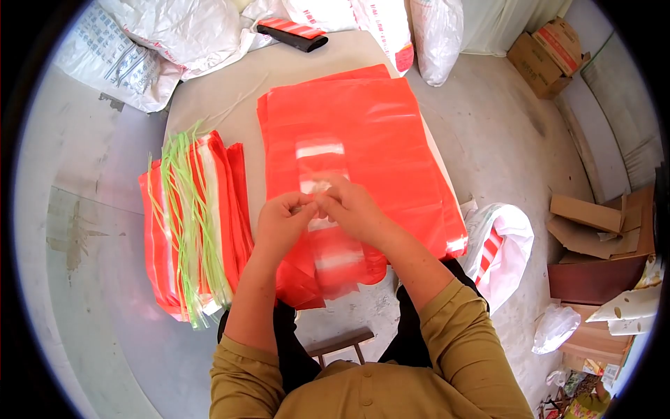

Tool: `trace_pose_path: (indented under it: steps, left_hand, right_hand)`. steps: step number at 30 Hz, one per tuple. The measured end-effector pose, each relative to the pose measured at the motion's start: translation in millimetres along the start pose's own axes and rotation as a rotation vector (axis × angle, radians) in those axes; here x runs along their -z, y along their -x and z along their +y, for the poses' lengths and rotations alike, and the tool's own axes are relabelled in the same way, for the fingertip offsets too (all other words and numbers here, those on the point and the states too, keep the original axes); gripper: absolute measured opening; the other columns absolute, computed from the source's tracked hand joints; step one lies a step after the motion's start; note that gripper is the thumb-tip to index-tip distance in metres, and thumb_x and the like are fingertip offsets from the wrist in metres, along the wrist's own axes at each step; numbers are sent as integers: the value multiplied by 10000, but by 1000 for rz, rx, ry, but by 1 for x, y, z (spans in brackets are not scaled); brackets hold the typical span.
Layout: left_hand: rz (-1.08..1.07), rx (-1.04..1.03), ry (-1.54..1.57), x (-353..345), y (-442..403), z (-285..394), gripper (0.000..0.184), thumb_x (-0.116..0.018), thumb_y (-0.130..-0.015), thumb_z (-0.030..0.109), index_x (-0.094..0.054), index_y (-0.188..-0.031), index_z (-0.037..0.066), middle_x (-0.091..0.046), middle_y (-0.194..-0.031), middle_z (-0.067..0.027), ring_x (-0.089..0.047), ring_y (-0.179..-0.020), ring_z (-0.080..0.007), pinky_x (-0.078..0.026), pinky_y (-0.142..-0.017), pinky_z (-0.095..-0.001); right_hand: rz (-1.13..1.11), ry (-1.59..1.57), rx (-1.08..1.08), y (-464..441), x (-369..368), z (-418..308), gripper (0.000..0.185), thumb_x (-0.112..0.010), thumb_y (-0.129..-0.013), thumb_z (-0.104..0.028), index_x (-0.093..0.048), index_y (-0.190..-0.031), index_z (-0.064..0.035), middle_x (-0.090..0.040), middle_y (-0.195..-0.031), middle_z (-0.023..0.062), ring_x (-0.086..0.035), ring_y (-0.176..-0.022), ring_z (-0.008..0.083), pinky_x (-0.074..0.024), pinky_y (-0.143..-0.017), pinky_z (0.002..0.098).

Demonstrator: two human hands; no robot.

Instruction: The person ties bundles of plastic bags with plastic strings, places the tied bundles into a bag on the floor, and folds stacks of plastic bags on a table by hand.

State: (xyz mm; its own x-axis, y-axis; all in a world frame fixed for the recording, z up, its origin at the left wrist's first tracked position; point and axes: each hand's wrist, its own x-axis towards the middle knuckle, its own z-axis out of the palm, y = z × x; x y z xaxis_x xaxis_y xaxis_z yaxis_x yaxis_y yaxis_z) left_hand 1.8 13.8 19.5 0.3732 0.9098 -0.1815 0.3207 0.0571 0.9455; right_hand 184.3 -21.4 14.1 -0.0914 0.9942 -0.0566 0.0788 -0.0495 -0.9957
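Observation:
A red-and-white striped plastic piece [340, 260], blurred, lies across the stack of red plastic sheets [391, 153], its near end at the front edge. My left hand [283, 216] is closed in a pinch on it. Right beside, fingertips almost touching the left ones, my right hand [352, 209] also pinches the striped plastic. Some of what sits between the fingertips is too smeared to make out. To the left rests a pile of red-and-white striped bags [234, 202], with a bundle of thin green plastic strings [188, 223] draped over it.
A beige table [209, 91] carries the stack. White woven sacks [188, 31] and a black-and-striped roll [293, 33] stand at its far side. An open white sack [513, 237] sits on the right. Cardboard boxes [548, 59] and an open carton [600, 269] line the right wall.

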Motion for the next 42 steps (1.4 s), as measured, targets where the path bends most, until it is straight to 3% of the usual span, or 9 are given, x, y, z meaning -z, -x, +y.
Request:
trace_pose_path:
  steps: [4, 10, 13, 19, 22, 28, 34, 37, 42]
  left_hand:
    - [44, 12, 87, -1, -3, -6, 150, -725, -949, 150, -733, -959, 0, -619, -739, 52, -496, -667, -16, -385, -580, -228]
    - [-9, -22, 116, -1, 0, -4, 145, -721, -950, 143, -726, -946, -2, -623, -744, 46, -500, -665, -23, -387, -587, -224]
    - [-37, -15, 20, 2, 4, 7, 116, -697, -973, 83, -702, -902, -8, -574, -733, 49, -487, -684, -32, -387, -621, -222]
    - [-87, -48, 19, 3, 3, 3, 101, -684, -960, 105, -695, -934, 7, -644, -783, 25, -534, -721, -39, -432, -645, -232]
    - [-101, -69, 118, 0, 0, -3, 92, -673, -965, 99, -680, -940, 11, -639, -792, 24, -534, -733, -42, -435, -656, -233]
    - [-90, -53, 103, 3, -3, -9, 97, -674, -971, 99, -678, -953, 4, -630, -787, 31, -528, -709, -37, -423, -631, -231]
    - [-66, -47, 5, 9, -3, -8, 136, -679, -997, 110, -675, -931, -9, -625, -770, 39, -543, -740, -35, -438, -658, -233]
    - [72, -90, -247, 12, 4, 6, 152, -699, -970, 135, -678, -911, -3, -626, -728, -22, -561, -693, -99, -446, -633, -282]
    - [231, -210, -748, 21, 1, -8, 207, -715, -928, 199, -670, -866, 7, -655, -782, -170, -635, -734, -323, -485, -656, -437]
  right_hand:
    - [68, 15, 62, 1, -2, 10, 168, -621, -973, -45, -623, -1140, -39, -664, -940, 92, -650, -856, 209, -537, -757, 352]
    - [106, 532, 517, -1, 2, 22, 250, -651, -874, 43, -677, -1107, -46, -627, -986, 104, -649, -894, 263, -544, -769, 367]
    - [72, 565, 375, 2, 2, 18, 175, -586, -860, 61, -688, -961, -40, -620, -1041, 116, -629, -910, 296, -525, -751, 400]
    - [-215, 287, 150, -6, 17, 25, 31, -642, -877, -31, -668, -868, -16, -663, -847, 101, -623, -764, 272, -509, -699, 374]
    - [-216, 166, 113, -2, 17, 22, 108, -665, -911, -110, -657, -861, -15, -654, -759, 112, -614, -713, 264, -502, -678, 378]
    - [-196, 377, 145, 2, 15, 2, 223, -705, -951, -242, -675, -875, -34, -662, -771, 120, -620, -704, 272, -499, -655, 385]
    - [-8, 567, 399, 1, 14, 20, 143, -683, -931, -192, -698, -878, -61, -668, -874, 99, -645, -857, 310, -516, -725, 434]
    - [144, 674, 502, 2, 19, 26, 34, -681, -878, -90, -703, -854, -78, -649, -885, 71, -643, -883, 281, -528, -725, 416]
    - [135, 826, 391, 11, 33, 22, 112, -671, -881, -110, -694, -784, -57, -651, -913, 56, -649, -900, 264, -535, -734, 409]
